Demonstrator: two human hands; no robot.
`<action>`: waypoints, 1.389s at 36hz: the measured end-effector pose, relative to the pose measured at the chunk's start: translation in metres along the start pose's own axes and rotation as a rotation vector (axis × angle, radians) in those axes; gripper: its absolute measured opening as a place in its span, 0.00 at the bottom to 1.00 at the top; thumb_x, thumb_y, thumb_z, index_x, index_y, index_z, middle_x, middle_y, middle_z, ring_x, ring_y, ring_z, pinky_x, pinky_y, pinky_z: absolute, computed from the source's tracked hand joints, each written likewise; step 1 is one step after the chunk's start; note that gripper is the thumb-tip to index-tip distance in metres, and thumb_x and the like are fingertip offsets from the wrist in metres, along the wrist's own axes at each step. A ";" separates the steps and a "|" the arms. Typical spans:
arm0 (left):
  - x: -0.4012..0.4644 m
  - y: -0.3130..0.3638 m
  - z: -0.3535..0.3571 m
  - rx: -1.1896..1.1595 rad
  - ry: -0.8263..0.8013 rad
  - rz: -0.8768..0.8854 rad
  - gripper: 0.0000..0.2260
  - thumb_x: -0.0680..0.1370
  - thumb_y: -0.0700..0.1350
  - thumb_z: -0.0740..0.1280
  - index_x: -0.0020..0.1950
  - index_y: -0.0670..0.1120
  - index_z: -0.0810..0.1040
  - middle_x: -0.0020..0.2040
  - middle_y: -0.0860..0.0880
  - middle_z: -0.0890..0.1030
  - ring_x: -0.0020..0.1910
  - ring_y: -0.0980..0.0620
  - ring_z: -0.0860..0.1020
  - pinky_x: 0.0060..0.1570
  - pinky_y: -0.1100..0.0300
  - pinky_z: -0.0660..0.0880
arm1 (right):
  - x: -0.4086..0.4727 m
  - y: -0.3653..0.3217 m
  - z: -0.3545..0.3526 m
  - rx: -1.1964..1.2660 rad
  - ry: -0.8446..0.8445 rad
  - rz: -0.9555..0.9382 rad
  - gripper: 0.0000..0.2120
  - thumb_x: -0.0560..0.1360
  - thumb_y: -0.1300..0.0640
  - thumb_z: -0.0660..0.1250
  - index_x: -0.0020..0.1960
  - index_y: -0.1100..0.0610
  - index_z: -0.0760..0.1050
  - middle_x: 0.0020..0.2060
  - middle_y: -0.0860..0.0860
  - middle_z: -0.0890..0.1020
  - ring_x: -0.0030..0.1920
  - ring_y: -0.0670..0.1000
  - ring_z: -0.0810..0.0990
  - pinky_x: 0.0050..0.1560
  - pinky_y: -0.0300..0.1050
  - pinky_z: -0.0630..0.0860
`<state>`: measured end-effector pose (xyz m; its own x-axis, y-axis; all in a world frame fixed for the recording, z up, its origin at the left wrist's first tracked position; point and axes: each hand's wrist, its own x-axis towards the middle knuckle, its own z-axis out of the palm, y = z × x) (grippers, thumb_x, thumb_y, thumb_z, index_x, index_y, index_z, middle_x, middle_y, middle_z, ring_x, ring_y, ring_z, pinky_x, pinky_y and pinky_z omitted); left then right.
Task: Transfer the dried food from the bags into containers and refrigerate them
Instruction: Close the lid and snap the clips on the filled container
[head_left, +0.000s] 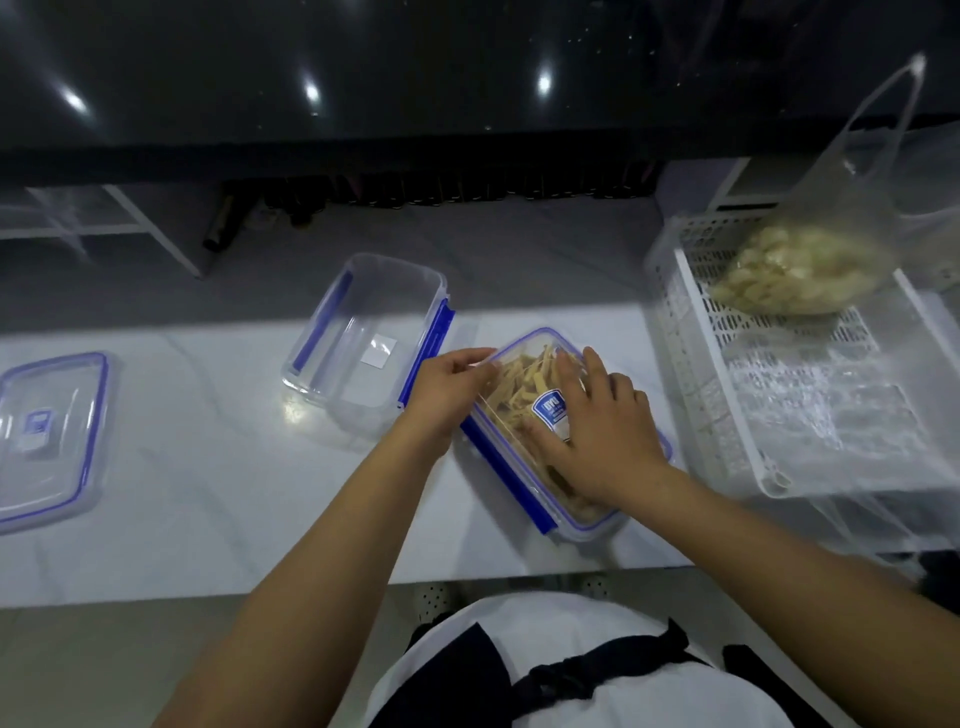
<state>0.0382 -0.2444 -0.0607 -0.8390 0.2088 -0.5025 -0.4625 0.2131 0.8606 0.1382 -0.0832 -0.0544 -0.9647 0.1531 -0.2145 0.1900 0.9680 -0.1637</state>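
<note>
A person in a white top and dark apron leans over a pale, glossy counter, both bare forearms reaching forward to a clear rectangular plastic container with blue clip flaps, filled with tan strips of dried food. The container stands near the counter's front edge, its transparent blue-rimmed lid lying over the top. The right hand lies flat on the lid, fingers straight and spread, pressing down beside a small blue-and-white label. The left hand is at the container's far left corner, its fingers curled at the lid's rim; whether they actually pinch the rim cannot be told through the blur.

Just to the left, and a little farther back, stands a second clear rectangular container with blue clips, open and holding no food, a small white sticker showing through its base. Its matching clear lid with a blue seal lies flat well apart at the counter's left edge.

To the right, a white perforated plastic basket holds a thin transparent plastic bag of pale dried pieces at its far end, the bag's handles standing up, with crumpled clear plastic film lying nearer the camera.
</note>
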 end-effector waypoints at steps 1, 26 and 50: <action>0.004 0.004 0.002 0.016 -0.005 0.003 0.08 0.79 0.46 0.70 0.58 0.51 0.83 0.48 0.51 0.86 0.41 0.55 0.86 0.36 0.63 0.80 | 0.001 0.001 -0.002 0.014 -0.001 0.005 0.39 0.78 0.30 0.47 0.81 0.52 0.46 0.80 0.58 0.53 0.73 0.63 0.63 0.70 0.59 0.63; -0.084 -0.060 0.039 0.383 0.065 0.452 0.30 0.83 0.52 0.57 0.82 0.46 0.51 0.80 0.48 0.60 0.78 0.51 0.60 0.75 0.44 0.62 | -0.027 0.021 0.029 0.504 0.156 -0.032 0.28 0.84 0.47 0.49 0.82 0.48 0.44 0.82 0.49 0.46 0.80 0.50 0.50 0.71 0.41 0.55; -0.068 -0.040 0.011 -0.073 0.150 -0.040 0.28 0.76 0.46 0.74 0.74 0.55 0.67 0.57 0.51 0.83 0.46 0.55 0.85 0.35 0.65 0.80 | -0.012 0.023 0.019 0.218 0.088 -0.212 0.34 0.79 0.34 0.45 0.82 0.45 0.48 0.82 0.51 0.44 0.80 0.49 0.36 0.79 0.51 0.43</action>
<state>0.1169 -0.2565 -0.0620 -0.8506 0.0555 -0.5229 -0.5110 0.1478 0.8468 0.1579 -0.0667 -0.0741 -0.9972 -0.0223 -0.0711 0.0081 0.9161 -0.4008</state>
